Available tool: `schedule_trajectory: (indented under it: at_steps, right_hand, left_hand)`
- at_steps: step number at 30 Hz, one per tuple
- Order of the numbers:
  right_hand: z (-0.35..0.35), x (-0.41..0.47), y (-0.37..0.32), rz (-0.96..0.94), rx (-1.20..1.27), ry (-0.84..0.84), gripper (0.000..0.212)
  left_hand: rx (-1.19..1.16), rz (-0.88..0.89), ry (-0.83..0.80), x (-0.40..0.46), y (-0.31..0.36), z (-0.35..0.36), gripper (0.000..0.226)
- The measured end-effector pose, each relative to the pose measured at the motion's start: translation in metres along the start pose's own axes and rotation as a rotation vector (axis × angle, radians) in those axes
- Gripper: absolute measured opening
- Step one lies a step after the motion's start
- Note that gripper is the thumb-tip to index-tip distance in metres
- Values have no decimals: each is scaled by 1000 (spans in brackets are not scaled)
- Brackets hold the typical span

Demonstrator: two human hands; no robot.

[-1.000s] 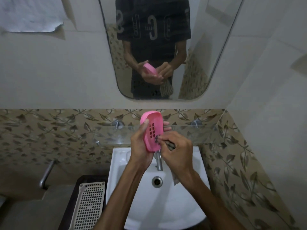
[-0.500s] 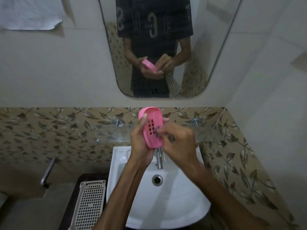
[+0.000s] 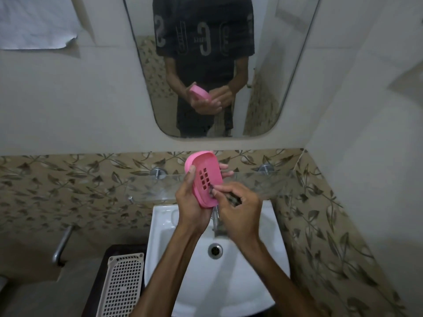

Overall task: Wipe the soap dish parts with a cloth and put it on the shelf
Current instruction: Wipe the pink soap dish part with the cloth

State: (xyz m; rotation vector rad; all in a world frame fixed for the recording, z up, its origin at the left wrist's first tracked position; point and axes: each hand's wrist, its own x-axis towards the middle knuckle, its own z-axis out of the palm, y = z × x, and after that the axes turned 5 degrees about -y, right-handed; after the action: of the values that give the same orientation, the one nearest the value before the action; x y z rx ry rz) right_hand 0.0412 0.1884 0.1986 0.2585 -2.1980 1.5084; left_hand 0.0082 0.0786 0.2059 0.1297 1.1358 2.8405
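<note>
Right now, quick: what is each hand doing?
Left hand: fingers curled round the pink soap dish part, holding it up over the sink.
Right hand: fingers pinch a dark cloth against the dish.

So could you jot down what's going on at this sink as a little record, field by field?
place: white sink under a wall mirror
left hand: holds the pink soap dish upright, holes facing the camera
right hand: pinches a dark cloth against the dish's lower edge
shelf: glass shelf behind the hands; dish not on it yet
nearby: white perforated tray left of the sink
tap: mostly hidden by the hands
</note>
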Motion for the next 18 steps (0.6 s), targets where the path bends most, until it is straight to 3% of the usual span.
schedule_trajectory:
  at_steps: [3, 6, 9, 18]
  right_hand:
    - [0, -4, -1, -105, -82, -43, 17]
    - [0, 5, -1, -59, -50, 38, 16]
    - [4, 7, -5, -101, -57, -39, 17]
    - [7, 11, -2, -173, -124, -7, 18]
  left_hand:
    - [-52, -24, 8, -3, -2, 0, 62]
    - [-61, -23, 5, -3, -3, 3, 66]
    - [-52, -32, 3, -3, -2, 2, 65]
    - [-29, -42, 12, -1, 2, 1, 60]
